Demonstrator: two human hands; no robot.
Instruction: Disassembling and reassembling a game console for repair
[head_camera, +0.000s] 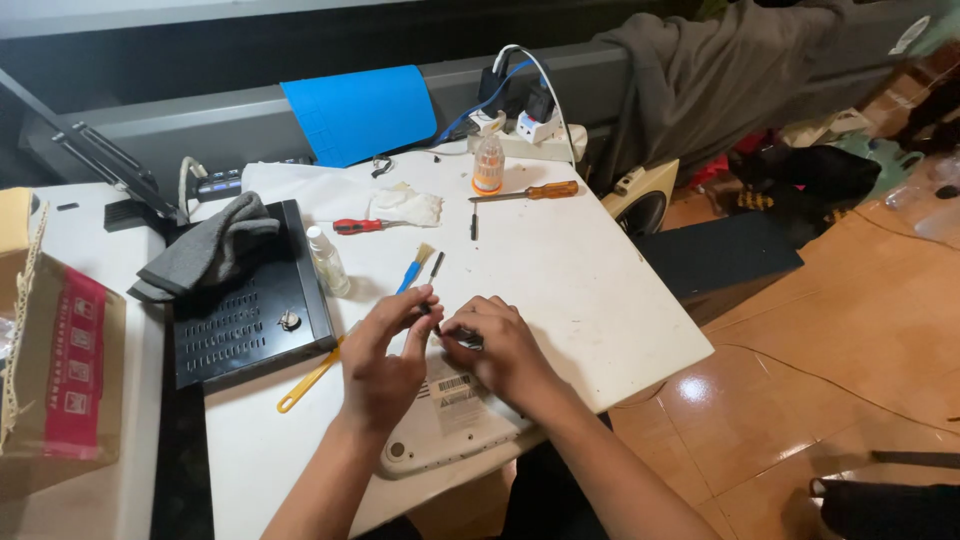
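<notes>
Pinching one small dark part (452, 330): two hands, left hand (385, 350), right hand (505, 350).

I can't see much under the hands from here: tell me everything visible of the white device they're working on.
The white device is a flat, rounded-corner casing, plastic by the look, lying at the near edge of the white table and slightly overhanging it. Its upward face carries a barcode sticker and a small round foot or screw recess near the left corner. The left hand and right hand rest over its far part, fingers pinching a small dark tool there. A yellow tool lies just left of it.
</notes>
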